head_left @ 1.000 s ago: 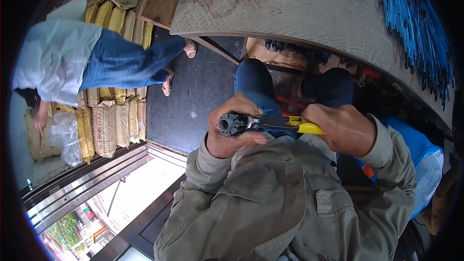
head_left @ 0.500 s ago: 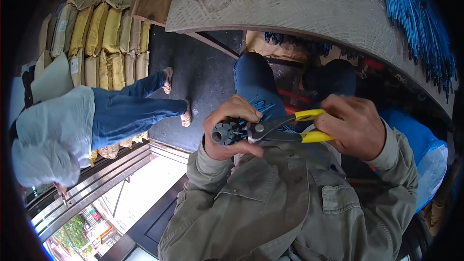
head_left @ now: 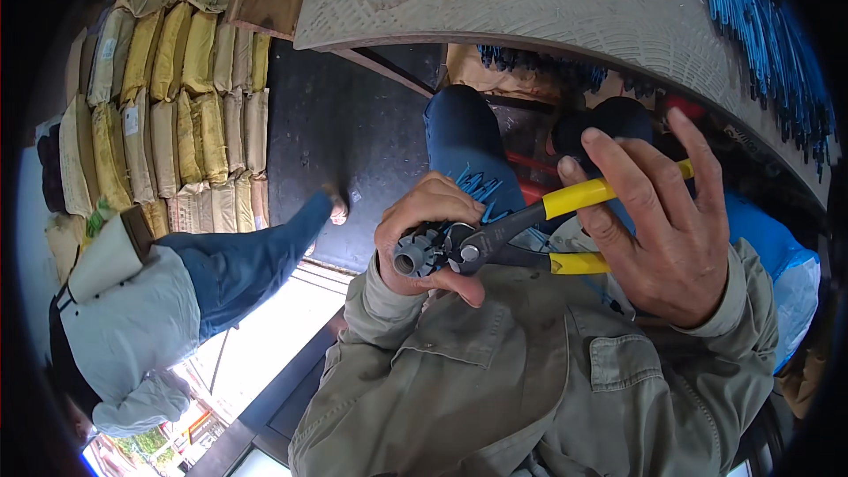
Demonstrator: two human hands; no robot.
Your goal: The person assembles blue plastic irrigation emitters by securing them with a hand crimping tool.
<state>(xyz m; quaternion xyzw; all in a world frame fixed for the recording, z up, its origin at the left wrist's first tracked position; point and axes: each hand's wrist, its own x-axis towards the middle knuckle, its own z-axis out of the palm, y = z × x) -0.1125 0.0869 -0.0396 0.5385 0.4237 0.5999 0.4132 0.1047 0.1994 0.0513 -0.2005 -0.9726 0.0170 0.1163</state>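
Note:
My left hand (head_left: 431, 216) is closed around a bundle of thin blue strands (head_left: 481, 185) and black pieces set about a grey hollow tube end (head_left: 408, 261). Its thumb stretches along the lower side. The jaws of yellow-handled pliers (head_left: 508, 234) sit against the bundle beside the tube end; their exact bite is hidden. My right hand (head_left: 667, 238) has its fingers spread, touching the handles without wrapping around them. Its thumb lies between the two handles, which stand apart. Behind the fingers passes the upper handle.
A worn table (head_left: 530, 0) curves across the top, with a pile of blue strands (head_left: 764, 44) at its right. Stacked yellow and brown sacks (head_left: 172, 53) stand at the left, near another person (head_left: 132, 314). A blue bag (head_left: 773, 252) lies beyond my right arm.
My right hand has loosened from a closed grip to spread fingers, and the pliers' handles are wider apart. The other person has moved and turned near the sacks.

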